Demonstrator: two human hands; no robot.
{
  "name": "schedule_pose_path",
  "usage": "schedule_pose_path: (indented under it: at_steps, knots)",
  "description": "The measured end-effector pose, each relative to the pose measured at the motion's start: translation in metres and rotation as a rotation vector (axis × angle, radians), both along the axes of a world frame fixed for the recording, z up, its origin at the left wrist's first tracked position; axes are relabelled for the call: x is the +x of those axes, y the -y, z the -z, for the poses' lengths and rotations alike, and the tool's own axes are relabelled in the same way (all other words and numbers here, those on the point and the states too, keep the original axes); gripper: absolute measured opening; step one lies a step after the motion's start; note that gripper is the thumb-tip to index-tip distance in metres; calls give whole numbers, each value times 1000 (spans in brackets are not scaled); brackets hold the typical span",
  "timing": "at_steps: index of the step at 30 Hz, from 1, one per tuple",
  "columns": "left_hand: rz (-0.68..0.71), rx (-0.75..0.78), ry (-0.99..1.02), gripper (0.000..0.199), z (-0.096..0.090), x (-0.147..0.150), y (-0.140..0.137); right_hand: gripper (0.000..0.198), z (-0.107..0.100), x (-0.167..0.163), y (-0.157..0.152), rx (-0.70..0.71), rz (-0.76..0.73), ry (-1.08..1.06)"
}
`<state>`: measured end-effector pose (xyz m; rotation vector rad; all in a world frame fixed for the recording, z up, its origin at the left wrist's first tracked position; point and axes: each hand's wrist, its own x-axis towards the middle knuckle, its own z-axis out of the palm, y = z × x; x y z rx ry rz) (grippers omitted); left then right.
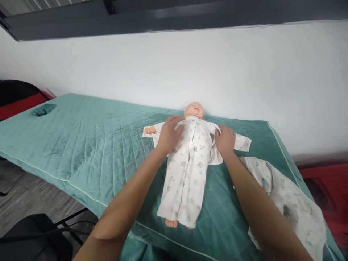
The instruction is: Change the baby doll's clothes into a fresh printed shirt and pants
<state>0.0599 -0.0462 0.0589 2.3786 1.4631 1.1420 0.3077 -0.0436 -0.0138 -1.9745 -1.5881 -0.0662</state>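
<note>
A baby doll [194, 109] lies on its back on a green quilted bed cover [114, 145], its head toward the wall. It wears white trousers [187, 181] and a white top with small printed animals, and its bare feet [171, 223] stick out at the bottom. A second printed shirt is partly under the doll, its sleeve [243, 142] spread out on the right. My left hand [172, 135] is over the doll's chest, fingers apart and slightly blurred. Near the end of the doll's sleeved arm [213, 127], my right hand [225, 139] has its fingers closed around it.
A crumpled white printed garment [288, 206] lies at the right, partly behind my forearm. The white wall [174, 69] runs along the far edge of the bed. A face hole [43, 110] is at the left end. Red chairs [328, 195] and a black chair [36, 235] stand around.
</note>
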Motion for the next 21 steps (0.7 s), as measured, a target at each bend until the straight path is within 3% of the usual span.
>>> schedule_pose_path:
  at_steps: [2,4,7,10,16,21]
  knots:
    - [193,-55,-168,31,-15,38,-10,37,-3,2,-1,-20,-1,-14]
    - [279,-97,-442,27,-22,74,-21,38,-5,4,0,-29,0,-31]
    - [280,-144,-791,24,-20,119,-34,39,-7,6,0,-20,-10,-64]
    - [236,-183,-873,29,-8,149,-39,38,-7,7,1,-11,-4,-103]
    - [136,-207,-919,41,9,171,-40,36,-11,7,2,-25,52,-134]
    - [133,-180,-957,42,-4,161,-50,35,-14,11,1,-51,94,-139]
